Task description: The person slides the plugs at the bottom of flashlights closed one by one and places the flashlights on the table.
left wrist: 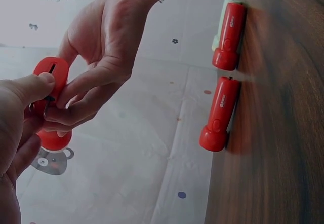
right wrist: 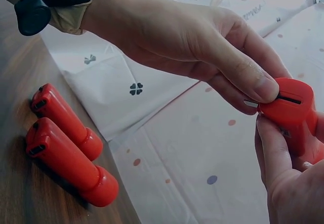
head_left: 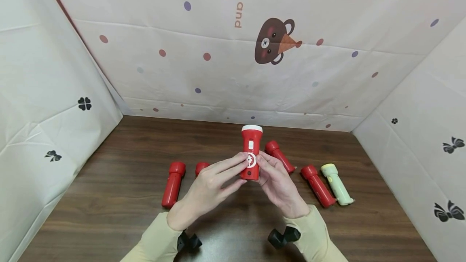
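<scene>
A red flashlight (head_left: 251, 134) with a white rim stands upright above the table, its white switch and round white emblem facing the head camera. My left hand (head_left: 214, 181) pinches its body from the left, fingertips over the emblem. From the other side my right hand (head_left: 278, 185) grips it with thumb and fingers. Both wrist views show the flashlight's base (left wrist: 61, 69) with a dark slot, and a thin metal piece (right wrist: 250, 103) sticking out beside it, near the fingertips. Fingers partly hide the body there.
Two red flashlights lie at left, a near one (head_left: 172, 185) and one (head_left: 201, 167) partly behind my left hand. To the right lie a red flashlight (head_left: 280, 156), another red flashlight (head_left: 317, 185) and a pale green flashlight (head_left: 336, 184). Printed white sheets (head_left: 225, 76) enclose the wooden table (head_left: 120, 181).
</scene>
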